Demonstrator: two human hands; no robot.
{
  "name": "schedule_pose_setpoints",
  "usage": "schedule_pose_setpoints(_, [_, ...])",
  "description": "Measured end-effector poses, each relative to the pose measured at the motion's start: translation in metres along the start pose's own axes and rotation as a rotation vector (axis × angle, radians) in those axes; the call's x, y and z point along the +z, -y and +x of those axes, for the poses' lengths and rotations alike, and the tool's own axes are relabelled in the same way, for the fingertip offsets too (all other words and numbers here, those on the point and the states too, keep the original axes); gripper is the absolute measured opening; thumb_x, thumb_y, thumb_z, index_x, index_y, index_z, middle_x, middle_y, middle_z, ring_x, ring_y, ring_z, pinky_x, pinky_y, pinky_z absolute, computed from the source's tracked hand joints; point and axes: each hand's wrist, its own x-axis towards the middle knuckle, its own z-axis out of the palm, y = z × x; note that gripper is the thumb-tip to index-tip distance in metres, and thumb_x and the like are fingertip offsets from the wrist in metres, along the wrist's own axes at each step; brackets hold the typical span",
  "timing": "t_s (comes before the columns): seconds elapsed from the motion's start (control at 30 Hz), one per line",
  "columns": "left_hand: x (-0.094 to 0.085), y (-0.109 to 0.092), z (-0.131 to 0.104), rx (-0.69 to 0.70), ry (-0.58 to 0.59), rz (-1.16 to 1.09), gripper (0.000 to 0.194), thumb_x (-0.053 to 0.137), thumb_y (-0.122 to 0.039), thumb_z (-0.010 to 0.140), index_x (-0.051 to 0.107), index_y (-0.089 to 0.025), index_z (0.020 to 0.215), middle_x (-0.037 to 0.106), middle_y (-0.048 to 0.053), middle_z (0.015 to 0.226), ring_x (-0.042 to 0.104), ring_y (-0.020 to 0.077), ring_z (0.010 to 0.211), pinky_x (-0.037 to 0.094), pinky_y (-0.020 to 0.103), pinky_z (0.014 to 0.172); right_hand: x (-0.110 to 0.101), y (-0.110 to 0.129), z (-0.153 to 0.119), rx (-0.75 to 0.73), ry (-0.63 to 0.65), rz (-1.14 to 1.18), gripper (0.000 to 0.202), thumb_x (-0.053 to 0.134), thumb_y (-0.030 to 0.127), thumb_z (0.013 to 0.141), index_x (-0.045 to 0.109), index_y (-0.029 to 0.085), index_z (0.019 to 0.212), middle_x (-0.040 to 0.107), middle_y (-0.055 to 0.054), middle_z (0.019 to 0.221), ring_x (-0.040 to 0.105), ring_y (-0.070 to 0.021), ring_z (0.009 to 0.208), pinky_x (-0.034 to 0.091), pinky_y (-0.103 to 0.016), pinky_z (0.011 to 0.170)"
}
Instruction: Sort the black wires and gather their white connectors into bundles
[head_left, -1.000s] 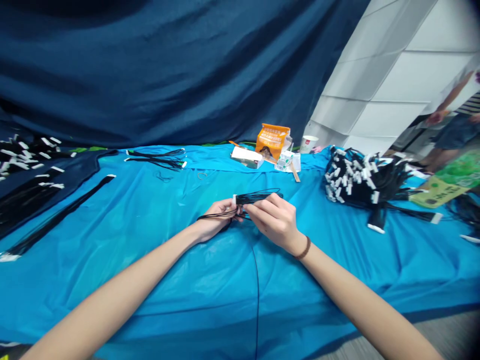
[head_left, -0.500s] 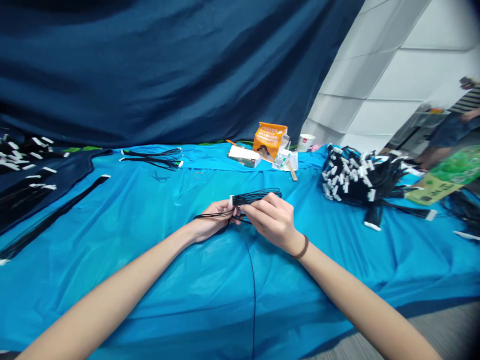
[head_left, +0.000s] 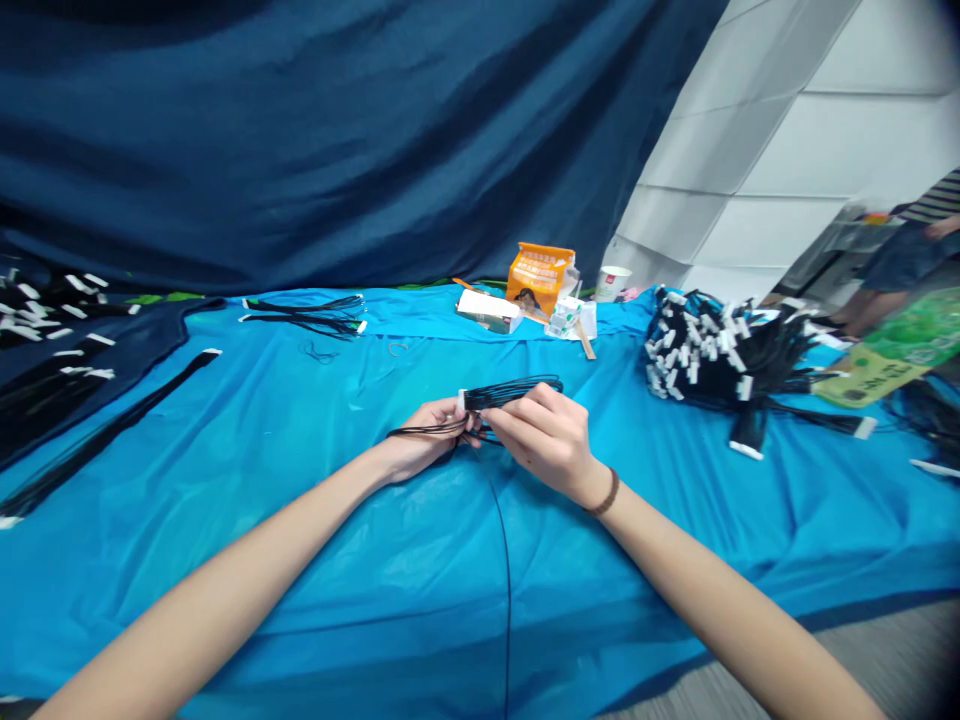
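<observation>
Over the middle of the blue cloth, both hands are closed on one black wire harness with a white connector at its left end. My left hand pinches near the connector, with black wires looping across its palm and past the wrist. The fingertips of my right hand press on the wires just right of the connector; what exactly sits between them is hidden. A single long black wire hangs from below the hands down the front of the cloth.
On the right lies a heap of black harnesses with white connectors. More harness bundles lie at the left. Behind stand an orange bag, a white box and a paper cup. A person stands at far right.
My hands and the harness stay nearly still. The person at far right has shifted, and the raised dark object there has left the view.
</observation>
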Motion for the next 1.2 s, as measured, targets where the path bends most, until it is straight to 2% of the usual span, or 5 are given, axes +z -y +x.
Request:
schedule_pose_setpoints(0.33, [-0.0005,-0.0005,-0.0012,-0.009,0.006,0.002,0.026,0.068,-0.037,0.065,0.059,-0.013,0.067,0.055,0.002,0.070,0.050,0.0111,0.065,0.042,0.024,0.062,0.0014,0.0006,-0.0013,0.001,0.005,-0.014,0.011,0.055,0.017,0.083,0.064,0.021,0.088,0.060,0.000,0.066,0.043,-0.0109,0.061,0.034,-0.025,0.055])
schedule_pose_setpoints(0.63, [0.0029,-0.0005,-0.0011,0.006,-0.037,0.038,0.029,0.068,-0.040,0.064,0.059,-0.013,0.069,0.055,0.001,0.069,0.049,0.0099,0.061,0.042,0.023,0.060,0.0022,0.0019,-0.0006,0.000,0.025,-0.010,0.011,0.054,0.018,0.083,0.065,0.019,0.086,0.058,0.000,0.064,0.043,-0.0108,0.061,0.034,-0.024,0.055])
schedule_pose_setpoints(0.93, [0.0031,0.0001,-0.0004,-0.011,-0.024,-0.007,0.019,0.068,-0.030,0.067,0.060,-0.013,0.070,0.055,0.001,0.070,0.050,0.0096,0.064,0.043,0.023,0.063,0.0050,0.0006,-0.0022,0.011,0.057,-0.035,0.013,0.052,0.019,0.084,0.065,0.020,0.085,0.059,0.000,0.064,0.043,-0.0113,0.061,0.034,-0.025,0.056])
schedule_pose_setpoints(1.07, [0.0027,-0.0030,-0.0003,-0.051,-0.085,-0.086,0.015,0.069,-0.025,0.066,0.062,-0.013,0.073,0.058,0.002,0.071,0.053,0.0110,0.067,0.043,0.024,0.064,0.0077,-0.0002,-0.0036,0.019,0.056,-0.035,0.015,0.055,0.017,0.082,0.064,0.019,0.095,0.063,-0.003,0.076,0.048,-0.0128,0.069,0.040,-0.025,0.063])
schedule_pose_setpoints(1.2, [-0.0037,-0.0072,0.0011,-0.041,-0.202,-0.227,0.013,0.069,-0.018,0.065,0.063,-0.015,0.075,0.060,0.002,0.074,0.056,0.0114,0.071,0.044,0.024,0.067,0.0080,0.0005,-0.0048,-0.017,0.040,-0.092,0.029,0.059,0.018,0.080,0.059,0.025,0.108,0.064,-0.002,0.103,0.052,-0.0166,0.094,0.041,-0.031,0.082])
